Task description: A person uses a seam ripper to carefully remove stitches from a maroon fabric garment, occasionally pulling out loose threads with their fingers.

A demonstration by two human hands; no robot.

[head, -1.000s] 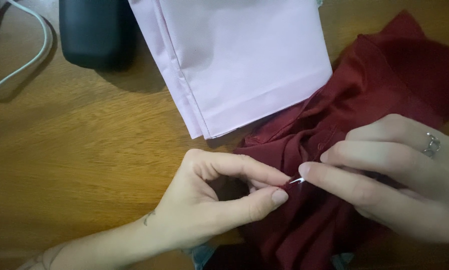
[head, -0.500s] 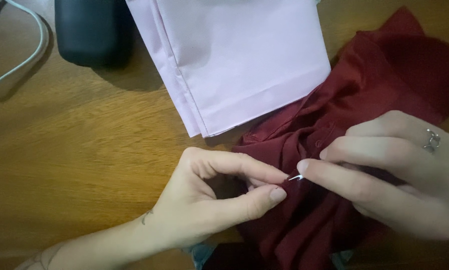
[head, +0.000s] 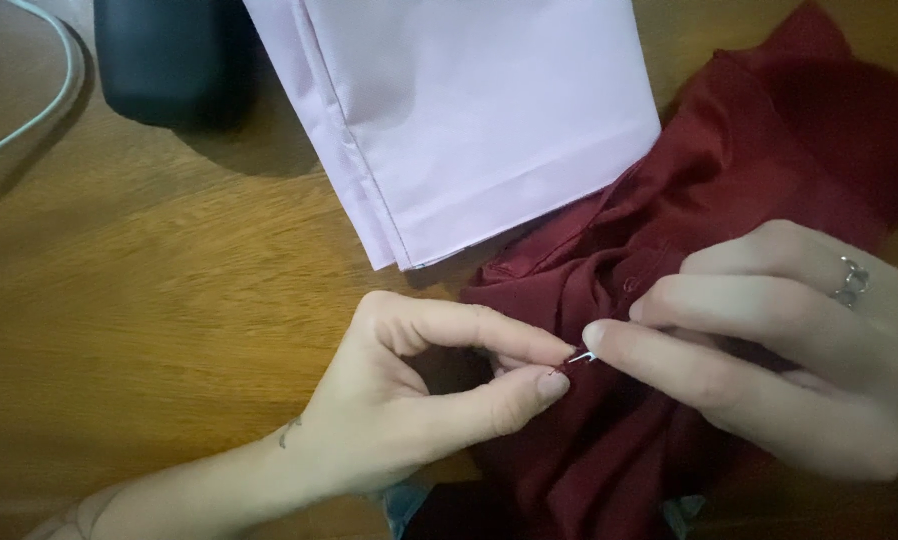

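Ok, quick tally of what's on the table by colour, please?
Dark red: 1, the crumpled red garment pinched by left hand; right hand holds a small metal tool
Pale pink: 1, folded cloth
Black: 1, rounded object
White: 1, cable
Total: 4

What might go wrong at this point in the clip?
The small metal tool tip sits right between the left hand fingertips and the right hand, so a slip might prick a finger. It could also snag or tear the pinched dark red cloth. The folded pink cloth overlaps the red one and may get dragged.
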